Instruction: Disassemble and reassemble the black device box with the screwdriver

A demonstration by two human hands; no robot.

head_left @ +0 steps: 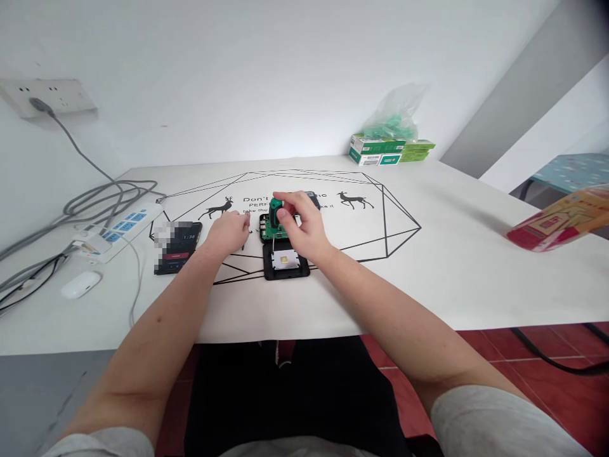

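My right hand (307, 225) is closed around the green and black handle of a screwdriver (275, 214). The thin shaft points down toward the near half of an opened black case (287, 275); whether the tip touches anything I cannot tell. A silver plate (285, 259) with a small yellowish square lies in that half. Behind it, a green circuit board (267, 230) sits in the other half, partly hidden by my right hand. To the left, my left hand (229, 232) rests on the table with fingers curled together, close to small dark pieces (244, 240).
A phone (178, 247) lies left of my left hand, beside a white power strip (126, 230), grey cables and a white rounded case (81, 285). Green and white boxes (375, 151) under a plastic bag stand by the wall. A red and yellow package (556, 222) is at the right.
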